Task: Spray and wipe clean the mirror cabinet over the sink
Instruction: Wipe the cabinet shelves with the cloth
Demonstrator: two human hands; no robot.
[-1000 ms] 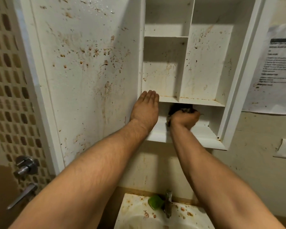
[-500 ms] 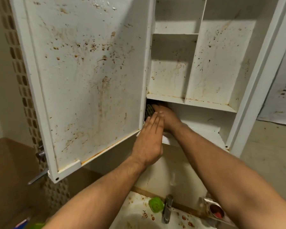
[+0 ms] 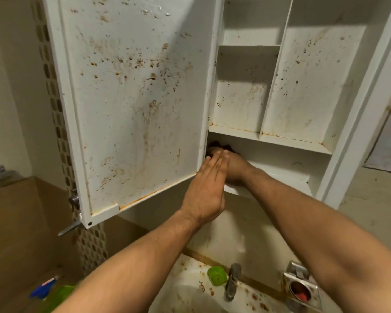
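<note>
The cabinet point(image 3: 359, 132) fills the view from 12 to 2 o'clock, open, with its door point(image 3: 133, 109) swung out toward 10 o'clock. Both are speckled with brown stains. The right hand point(image 3: 237, 168) reaches into the far left corner of the bottom compartment point(image 3: 280, 172), near the centre of the view. As far as can be seen, its fingers are bunched on a dark cloth point(image 3: 229, 146). The left hand point(image 3: 207, 193) lies flat, fingers straight and together, against the door's lower hinge-side corner, and it covers most of the right hand's fingers.

The step in hand looks like scrubbing that corner. To do it well, the flat hand should brace the door so it does not swing into the working wrist. The cloth should be pushed hard into the seam where the floor meets the side wall, then dragged out toward 3 o'clock so the grime comes forward. The shelves above, at 1 o'clock, look unwiped and likely need more spray. The spray bottle point(image 3: 44, 289) sits at 7 o'clock, and the sink point(image 3: 190, 290) is at 6.
</note>
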